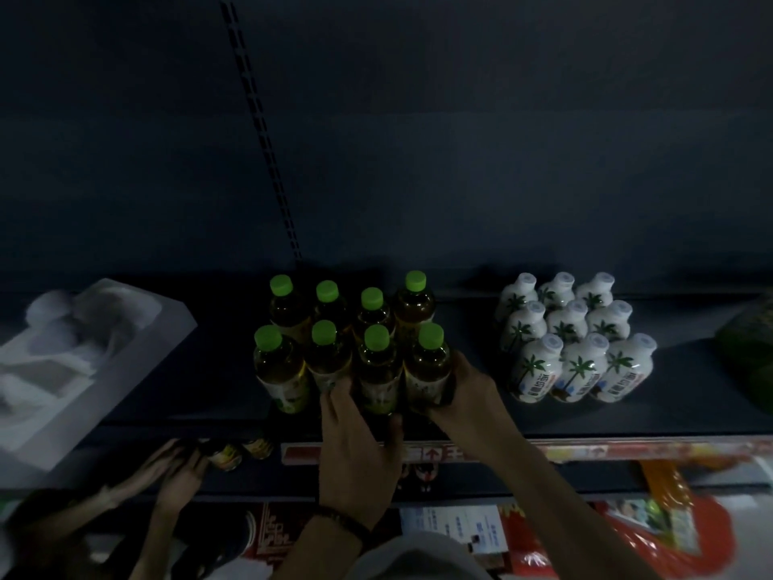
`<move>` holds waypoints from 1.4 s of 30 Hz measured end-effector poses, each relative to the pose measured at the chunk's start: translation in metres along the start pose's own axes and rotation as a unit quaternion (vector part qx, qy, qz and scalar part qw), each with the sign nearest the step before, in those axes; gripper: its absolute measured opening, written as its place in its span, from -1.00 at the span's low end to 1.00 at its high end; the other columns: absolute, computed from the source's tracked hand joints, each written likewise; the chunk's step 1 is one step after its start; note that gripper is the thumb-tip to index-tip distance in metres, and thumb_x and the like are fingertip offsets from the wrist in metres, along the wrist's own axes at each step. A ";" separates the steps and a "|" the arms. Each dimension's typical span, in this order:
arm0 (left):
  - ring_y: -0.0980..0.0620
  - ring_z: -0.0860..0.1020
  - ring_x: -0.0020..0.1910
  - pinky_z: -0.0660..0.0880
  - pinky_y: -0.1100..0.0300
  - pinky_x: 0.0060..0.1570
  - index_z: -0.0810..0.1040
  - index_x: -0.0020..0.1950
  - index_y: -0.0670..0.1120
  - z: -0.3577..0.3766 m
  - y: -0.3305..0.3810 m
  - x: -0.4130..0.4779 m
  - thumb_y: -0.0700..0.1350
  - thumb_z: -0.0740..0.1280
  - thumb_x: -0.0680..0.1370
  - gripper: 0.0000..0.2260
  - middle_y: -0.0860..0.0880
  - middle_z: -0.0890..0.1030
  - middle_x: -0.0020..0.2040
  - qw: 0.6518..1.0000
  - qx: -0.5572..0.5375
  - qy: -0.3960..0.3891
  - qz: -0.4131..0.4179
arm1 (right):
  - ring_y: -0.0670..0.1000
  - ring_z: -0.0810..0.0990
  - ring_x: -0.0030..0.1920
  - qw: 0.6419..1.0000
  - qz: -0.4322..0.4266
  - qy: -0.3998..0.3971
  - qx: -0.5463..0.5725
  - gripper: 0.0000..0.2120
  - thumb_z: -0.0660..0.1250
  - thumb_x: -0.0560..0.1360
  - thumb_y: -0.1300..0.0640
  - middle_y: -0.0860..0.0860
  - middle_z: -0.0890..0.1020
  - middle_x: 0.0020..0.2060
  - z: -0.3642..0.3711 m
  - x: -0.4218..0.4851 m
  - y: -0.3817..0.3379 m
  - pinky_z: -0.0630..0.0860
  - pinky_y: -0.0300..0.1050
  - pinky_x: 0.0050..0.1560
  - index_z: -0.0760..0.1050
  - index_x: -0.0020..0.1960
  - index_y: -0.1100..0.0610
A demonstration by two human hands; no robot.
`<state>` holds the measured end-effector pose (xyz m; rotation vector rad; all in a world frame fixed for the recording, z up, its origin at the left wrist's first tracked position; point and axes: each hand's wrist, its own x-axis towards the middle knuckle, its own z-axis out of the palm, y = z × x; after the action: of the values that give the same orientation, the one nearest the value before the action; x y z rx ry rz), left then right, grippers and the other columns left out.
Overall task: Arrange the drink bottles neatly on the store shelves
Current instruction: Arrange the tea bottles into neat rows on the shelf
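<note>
Dark shelf (217,370), green-capped bottles (326,353) — left hand (359,458) fingers (334,397) curled round one front bottle (376,370), right hand (464,395) gripping its neighbour (428,366).

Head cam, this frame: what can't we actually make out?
1. Labels on the green-capped bottles: head view, too dark to read. The front ones are partly covered by the left hand and right hand gripping them.
2. Green object at the right: head view, cut off by the frame edge, unidentifiable.
3. Small bottles at lower left: head view, blurred and dark, beside another person's hands.
</note>
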<state>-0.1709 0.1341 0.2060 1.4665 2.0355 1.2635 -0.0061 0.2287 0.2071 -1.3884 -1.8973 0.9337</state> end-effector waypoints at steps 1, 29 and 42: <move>-0.12 0.48 0.36 0.55 -0.03 0.24 0.31 0.48 -0.03 -0.008 0.007 0.006 -0.03 0.56 0.48 -0.34 -0.04 0.39 0.40 0.998 0.040 0.036 0.042 | -0.33 0.61 0.00 1.000 0.005 -0.006 -0.005 -0.40 0.67 0.31 -0.09 -0.26 0.63 0.00 -0.001 0.000 -0.001 0.47 -0.51 -0.12 0.45 0.23 -0.08; 0.02 0.34 0.25 -0.04 0.19 -0.07 0.41 0.46 0.20 -0.068 0.056 0.098 0.05 0.51 0.52 -0.46 0.22 0.57 0.31 0.920 0.318 -0.126 0.190 | -0.20 0.55 -0.06 0.998 -0.025 0.005 -0.052 -0.52 0.59 0.39 -0.08 -0.18 0.62 0.04 -0.002 0.007 -0.006 0.37 -0.50 -0.20 0.49 0.22 -0.05; 0.01 0.21 0.37 0.20 0.08 0.30 0.25 0.60 0.21 -0.067 0.047 0.094 0.15 0.43 0.57 -0.36 0.22 0.47 0.39 0.934 0.279 -0.141 0.172 | -0.25 0.60 0.00 0.999 -0.009 -0.040 -0.029 -0.44 0.64 0.36 -0.09 -0.25 0.60 0.02 -0.010 0.011 -0.010 0.43 -0.51 -0.10 0.42 0.23 -0.09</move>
<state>-0.2283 0.1895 0.3012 2.1889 2.0896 0.5247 -0.0062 0.2394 0.2219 -1.3844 -2.0061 0.9452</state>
